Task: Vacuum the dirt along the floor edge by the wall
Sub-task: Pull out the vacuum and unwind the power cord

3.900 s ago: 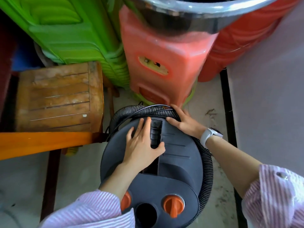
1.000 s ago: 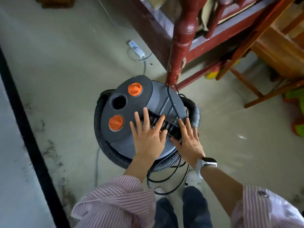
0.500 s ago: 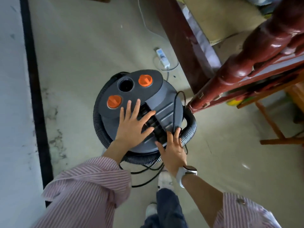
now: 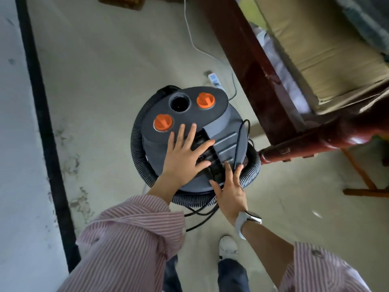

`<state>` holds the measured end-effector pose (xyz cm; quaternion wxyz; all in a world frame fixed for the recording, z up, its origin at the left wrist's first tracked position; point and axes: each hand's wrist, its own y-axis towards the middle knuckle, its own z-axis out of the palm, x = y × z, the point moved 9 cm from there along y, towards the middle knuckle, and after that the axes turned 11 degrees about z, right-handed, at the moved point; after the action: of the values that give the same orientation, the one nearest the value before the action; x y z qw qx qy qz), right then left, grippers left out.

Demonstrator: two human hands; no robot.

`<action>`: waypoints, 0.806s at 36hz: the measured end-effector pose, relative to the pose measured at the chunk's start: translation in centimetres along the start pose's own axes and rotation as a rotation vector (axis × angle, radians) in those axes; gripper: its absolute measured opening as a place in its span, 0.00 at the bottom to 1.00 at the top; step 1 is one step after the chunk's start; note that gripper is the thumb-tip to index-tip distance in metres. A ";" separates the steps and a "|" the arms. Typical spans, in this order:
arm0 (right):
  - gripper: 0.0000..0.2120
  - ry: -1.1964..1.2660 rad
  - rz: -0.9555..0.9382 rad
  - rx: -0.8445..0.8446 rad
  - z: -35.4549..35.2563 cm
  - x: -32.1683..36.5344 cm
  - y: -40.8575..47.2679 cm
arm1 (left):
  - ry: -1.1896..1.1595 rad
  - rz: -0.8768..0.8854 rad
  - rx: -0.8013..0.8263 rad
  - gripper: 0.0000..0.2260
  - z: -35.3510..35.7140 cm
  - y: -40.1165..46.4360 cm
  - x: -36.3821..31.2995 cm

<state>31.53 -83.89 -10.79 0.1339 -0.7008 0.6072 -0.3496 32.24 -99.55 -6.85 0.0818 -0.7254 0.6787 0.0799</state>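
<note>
Pale concrete floor (image 4: 109,66) runs away from the viewer, with a black skirting strip (image 4: 42,114) down its left side where it meets the grey wall (image 4: 14,144). Stains and dirt (image 4: 73,186) lie just right of that strip. Mid-floor stands the grey canister vacuum (image 4: 219,125), directly ahead of the person's feet, with its ribbed hose (image 4: 141,165) coiled round the body. Both hands lie flat with fingers spread on its lid: the left hand (image 4: 185,159) near the middle, the right hand (image 4: 230,190) on the near rim, beside the loose black cord (image 4: 239,142). The dirty edge lies left of the vacuum, nearer the left hand, and runs near to far. Close on the right, a dark red wooden bed frame (image 4: 271,76) hems the vacuum in; a white power strip (image 4: 214,79) lies on the floor beyond it.
</note>
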 end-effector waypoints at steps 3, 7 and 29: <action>0.35 0.001 0.010 -0.024 -0.1 1.7 0.7 | 0.016 0.032 -0.015 0.25 -0.4 0.8 1.5; 0.35 -0.011 0.043 -0.048 -0.1 3.4 1.6 | 0.022 0.060 -0.014 0.25 -0.9 1.9 3.3; 0.17 0.648 0.278 -0.226 -1.2 -0.9 5.7 | -0.107 -0.158 0.086 0.32 4.4 -5.1 3.4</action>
<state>26.36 -84.09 -13.71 -0.0975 -0.4747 0.7424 -0.4625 37.57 -101.52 -11.86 0.1551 -0.7672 0.6168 0.0830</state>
